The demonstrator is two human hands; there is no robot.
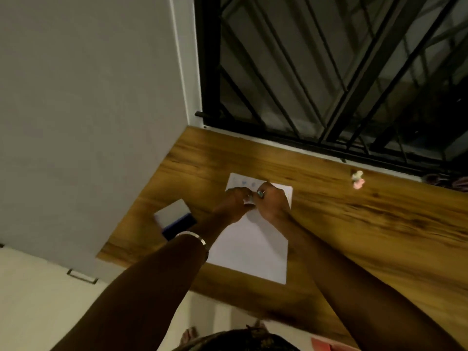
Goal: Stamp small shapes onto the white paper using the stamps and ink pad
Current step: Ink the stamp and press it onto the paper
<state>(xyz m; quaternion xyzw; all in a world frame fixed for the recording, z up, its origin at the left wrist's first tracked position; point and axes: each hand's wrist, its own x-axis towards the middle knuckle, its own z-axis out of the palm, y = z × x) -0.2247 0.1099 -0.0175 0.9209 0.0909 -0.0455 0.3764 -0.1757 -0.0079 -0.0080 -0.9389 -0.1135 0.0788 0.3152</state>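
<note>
A wooden desk (pixel 379 224) with strong dark grain runs along a window (pixel 329 72) whose dark glass sits behind a black metal grille (pixel 286 59). A plain grey wall (pixel 88 110) meets the desk's left edge. Pale floor (pixel 33 300) shows below the near edge. The light is dim and warm.
</note>
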